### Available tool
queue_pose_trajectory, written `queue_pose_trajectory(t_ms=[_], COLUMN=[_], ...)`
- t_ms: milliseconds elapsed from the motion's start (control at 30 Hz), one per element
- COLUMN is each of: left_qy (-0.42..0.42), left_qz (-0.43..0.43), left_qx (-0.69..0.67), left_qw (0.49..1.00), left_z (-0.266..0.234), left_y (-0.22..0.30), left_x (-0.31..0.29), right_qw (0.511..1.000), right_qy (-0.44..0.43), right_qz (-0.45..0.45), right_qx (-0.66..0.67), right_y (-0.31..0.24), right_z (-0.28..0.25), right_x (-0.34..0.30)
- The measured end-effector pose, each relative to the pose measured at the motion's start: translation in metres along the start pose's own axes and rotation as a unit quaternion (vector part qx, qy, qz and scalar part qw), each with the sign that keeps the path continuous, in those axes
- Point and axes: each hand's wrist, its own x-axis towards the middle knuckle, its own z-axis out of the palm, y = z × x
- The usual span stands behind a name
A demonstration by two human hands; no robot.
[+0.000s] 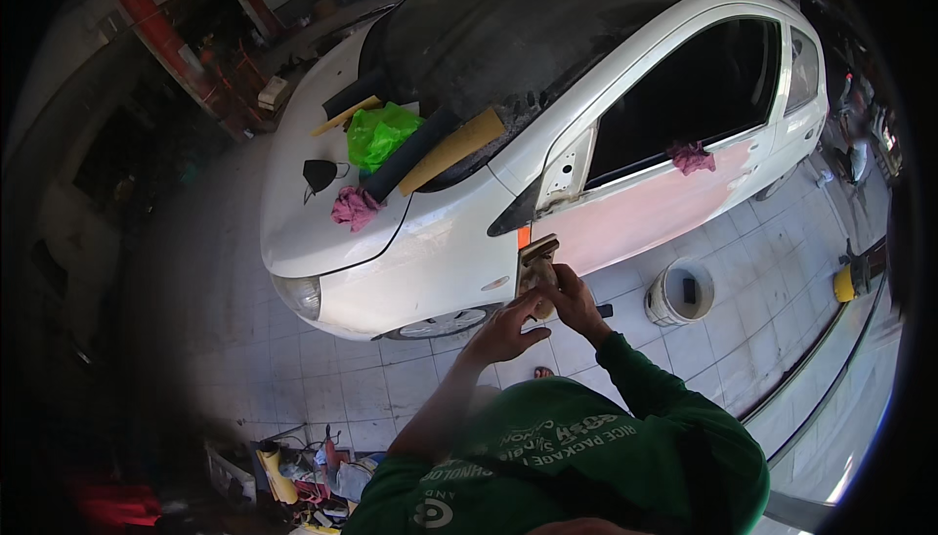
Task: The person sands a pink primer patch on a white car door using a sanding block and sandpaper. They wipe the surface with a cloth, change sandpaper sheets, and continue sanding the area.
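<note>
I hold a tan sanding block (538, 259) wrapped in worn paper up in front of me. My right hand (576, 302), in a green sleeve, grips its lower end. My left hand (505, 332) reaches in from below, and its fingertips touch the bottom of the block. Behind the block stands a white car (430, 242). The block lines up with the seam between the car's front fender and its front door (664, 208), which is covered in pinkish filler. I cannot tell whether the block touches the car.
On the hood and windshield base lie a green plastic bag (381, 132), a pink rag (354, 207) and a long yellow sanding board (451, 150). Another pink rag (692, 157) hangs on the door sill. A white bucket (657, 308) stands on the tiled floor. Tools (293, 476) are piled at lower left.
</note>
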Motion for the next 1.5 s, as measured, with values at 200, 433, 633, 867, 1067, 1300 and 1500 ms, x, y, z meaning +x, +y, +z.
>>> queue_pose_trajectory(t_ms=[200, 433, 633, 867, 1067, 1300, 1500], left_qy=[0.146, 0.226, 0.148, 0.260, 0.253, 0.037, 0.040], left_qz=[0.054, -0.010, 0.015, 0.072, 0.199, 0.269, 0.301], left_qx=[0.096, 0.457, 0.433, 0.415, 0.151, -0.164, -0.146], left_qw=[0.983, 0.860, 0.889, 0.869, 0.935, 0.948, 0.942], left_z=[-0.164, -0.298, -0.328, -0.346, -0.238, -0.069, 0.049], left_y=[-0.004, -0.080, -0.105, -0.049, 0.054, 0.101, 0.174], left_x=[0.106, 0.178, 0.178, 0.175, 0.138, 0.126, 0.116], right_qw=[0.950, 0.914, 0.876, 0.870, 0.864, 0.835, 0.824], right_qy=[0.208, 0.367, 0.394, 0.395, 0.389, 0.422, 0.418], right_qz=[0.171, 0.161, 0.274, 0.239, 0.220, 0.187, 0.236], right_qx=[0.156, 0.069, -0.039, -0.175, -0.232, -0.300, -0.300], right_y=[-0.015, -0.069, -0.114, -0.145, -0.170, -0.168, -0.183], right_z=[-0.083, -0.104, -0.076, -0.048, -0.042, -0.052, -0.065], right_x=[-0.016, -0.047, -0.064, -0.076, -0.080, -0.130, -0.191])
